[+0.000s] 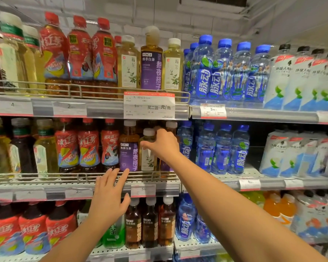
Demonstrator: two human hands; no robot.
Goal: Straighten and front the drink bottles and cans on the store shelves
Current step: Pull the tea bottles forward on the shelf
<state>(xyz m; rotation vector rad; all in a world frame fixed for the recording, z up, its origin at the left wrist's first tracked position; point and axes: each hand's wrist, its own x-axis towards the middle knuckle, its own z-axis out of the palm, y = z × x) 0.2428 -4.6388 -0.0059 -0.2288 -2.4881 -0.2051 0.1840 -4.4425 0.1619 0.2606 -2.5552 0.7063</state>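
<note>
My right hand (162, 144) grips the shoulder of a pale green tea bottle with a white cap (148, 154) on the middle shelf. That bottle stands upright between a purple-labelled tea bottle (128, 148) on its left and another purple-labelled bottle mostly hidden behind my right wrist. My left hand (108, 195) is open with fingers spread, lying flat over the middle shelf's wire rail and price strip (80, 191), its fingertips just below the purple-labelled bottle.
Red iced tea bottles (88, 144) fill the left of the middle shelf, blue sports drink bottles (222, 148) the right. The top shelf (102, 108) carries similar rows and a hanging price tag (149, 105). Brown tea bottles (150, 224) stand on the shelf below.
</note>
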